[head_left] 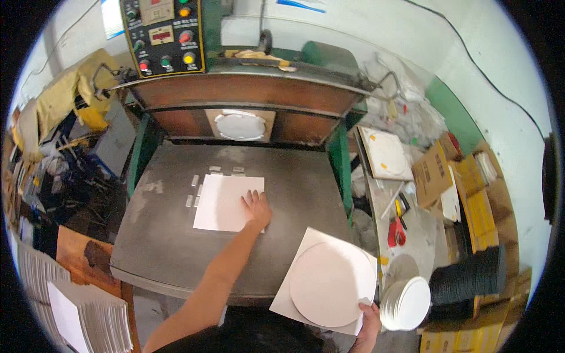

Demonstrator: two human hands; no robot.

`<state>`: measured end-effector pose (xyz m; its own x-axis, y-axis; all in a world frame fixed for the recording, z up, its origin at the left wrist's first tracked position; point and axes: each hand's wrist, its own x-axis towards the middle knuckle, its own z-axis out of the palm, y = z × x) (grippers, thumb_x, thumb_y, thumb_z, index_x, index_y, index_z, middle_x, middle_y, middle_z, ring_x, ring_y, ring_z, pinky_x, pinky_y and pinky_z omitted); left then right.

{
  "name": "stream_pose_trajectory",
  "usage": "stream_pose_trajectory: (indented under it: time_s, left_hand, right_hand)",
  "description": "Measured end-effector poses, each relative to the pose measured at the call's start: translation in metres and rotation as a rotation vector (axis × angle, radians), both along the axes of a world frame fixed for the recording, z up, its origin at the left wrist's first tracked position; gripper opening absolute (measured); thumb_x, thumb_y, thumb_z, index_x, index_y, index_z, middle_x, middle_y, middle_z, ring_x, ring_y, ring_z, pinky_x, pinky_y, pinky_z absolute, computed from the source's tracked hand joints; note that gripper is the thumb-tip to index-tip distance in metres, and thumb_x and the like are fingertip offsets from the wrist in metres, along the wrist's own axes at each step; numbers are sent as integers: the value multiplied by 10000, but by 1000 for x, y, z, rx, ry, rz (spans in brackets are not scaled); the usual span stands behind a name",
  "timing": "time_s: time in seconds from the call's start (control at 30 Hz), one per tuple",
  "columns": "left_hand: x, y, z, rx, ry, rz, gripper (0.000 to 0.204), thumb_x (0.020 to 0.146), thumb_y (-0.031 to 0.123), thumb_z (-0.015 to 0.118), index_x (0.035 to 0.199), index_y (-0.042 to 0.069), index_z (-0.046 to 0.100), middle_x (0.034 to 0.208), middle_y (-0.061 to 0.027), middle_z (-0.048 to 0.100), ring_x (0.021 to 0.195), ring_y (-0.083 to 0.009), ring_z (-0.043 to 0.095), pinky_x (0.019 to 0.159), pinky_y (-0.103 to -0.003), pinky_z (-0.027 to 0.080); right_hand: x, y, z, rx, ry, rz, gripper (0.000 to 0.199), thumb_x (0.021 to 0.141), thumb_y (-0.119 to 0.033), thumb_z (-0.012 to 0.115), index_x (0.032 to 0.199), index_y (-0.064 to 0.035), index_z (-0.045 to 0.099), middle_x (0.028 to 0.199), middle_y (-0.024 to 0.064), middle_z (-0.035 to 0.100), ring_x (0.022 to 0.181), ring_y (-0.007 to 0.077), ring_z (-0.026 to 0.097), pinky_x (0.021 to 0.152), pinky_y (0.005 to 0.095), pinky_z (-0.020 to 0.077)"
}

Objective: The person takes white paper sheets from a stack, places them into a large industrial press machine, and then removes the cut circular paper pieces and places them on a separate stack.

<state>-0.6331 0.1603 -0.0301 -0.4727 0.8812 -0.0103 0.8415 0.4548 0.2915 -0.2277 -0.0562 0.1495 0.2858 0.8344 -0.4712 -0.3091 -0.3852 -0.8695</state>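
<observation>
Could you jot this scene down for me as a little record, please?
Left hand: open, fingers on a white square sheet
Right hand: gripping another square sheet near its corner; a large circle shows on it
Surface: grey table
Lower right: stacked white discs
Lower left: stacked white sheets
Beyond table: control panel with coloured buttons

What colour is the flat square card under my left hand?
White; the flat square card shows best in the head view.
</observation>
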Motion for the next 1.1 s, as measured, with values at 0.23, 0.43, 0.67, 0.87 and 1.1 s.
stream_pose_trajectory:
  time_s: [0.23,0.43,0.67,0.87,1.1]
  left_hand:
    - [33,-65,97,322,-957,-334,407,907,313,613,1214,48,579,1163,-155,622,1099,-277,579,932,-391,454]
    - [79,-157,190,-238,-1614,-540,367,959,271,554,1234,27,560,1057,-89,653,947,-190,600,849,-317,483]
    - [196,-215,166,-526,-1464,-620,343,964,220,518,1244,22,531,1069,-91,628,906,-183,601,805,-326,488]
    - [335,-170,117,-596,-1907,-624,414,947,124,521,1325,-26,439,1265,-144,573,1152,-282,566,986,-442,457]
    - [546,-125,85,-576,-2071,-565,346,986,136,491,1310,37,417,1309,-105,516,1196,-270,520,988,-488,440]
  right_hand:
    - [-11,-74,9,-37,11,-136,372,810,-69,623,1155,60,572,1037,138,662,905,242,648,824,339,509]
    - [5,-115,-7,55,176,-169,403,838,-110,638,1207,24,550,1081,132,657,953,231,647,844,341,511]
    - [59,-163,-41,2,108,-240,272,906,-135,611,1133,15,608,949,87,681,791,164,643,731,305,515]
    - [205,-279,-13,26,-261,-280,281,968,-148,525,1188,20,577,752,84,663,614,138,587,589,276,486]
    - [296,-368,4,-676,-1359,-451,226,901,-213,542,968,-21,640,723,157,664,671,339,657,596,461,507]
